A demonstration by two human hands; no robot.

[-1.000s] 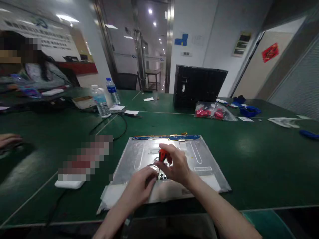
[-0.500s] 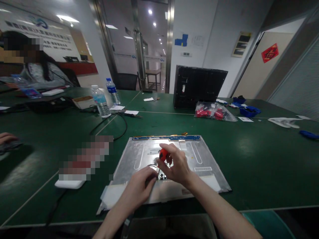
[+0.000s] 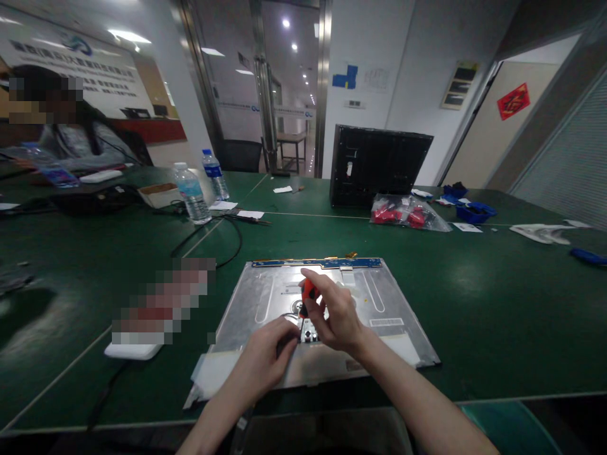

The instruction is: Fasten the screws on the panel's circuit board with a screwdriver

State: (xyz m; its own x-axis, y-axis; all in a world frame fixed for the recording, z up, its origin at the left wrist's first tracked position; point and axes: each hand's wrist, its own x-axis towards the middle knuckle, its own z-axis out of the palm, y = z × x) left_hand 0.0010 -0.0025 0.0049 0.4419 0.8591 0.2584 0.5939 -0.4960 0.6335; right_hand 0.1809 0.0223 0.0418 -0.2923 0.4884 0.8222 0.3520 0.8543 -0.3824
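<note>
A flat silver display panel (image 3: 275, 284) lies on the table in front of me, a blue circuit strip (image 3: 327, 263) along its far edge. My right hand (image 3: 339, 313) grips the red-and-black handle of a screwdriver (image 3: 308, 292). The tool stands nearly upright, its shaft pointing down at a small metal bracket (image 3: 310, 335) near the panel's middle. Beside the screwdriver's lower end, my left hand (image 3: 268, 347) rests on the panel with fingertips pinched together; what they hold is hidden. White strips (image 3: 215, 373) run along the panel's near edge.
Behind the panel stands a black monitor housing (image 3: 379, 164) with a clear bag of red parts (image 3: 408, 212) before it. Water bottles (image 3: 192, 196) and a black cable (image 3: 241, 243) are to the left. A blurred-out item on a white base (image 3: 133, 349) lies nearer. Another person (image 3: 80, 133) sits far left.
My right fingers have shifted around the screwdriver handle, which has moved slightly left. My left hand stays put. Another person's hand at the left edge has gone out of view.
</note>
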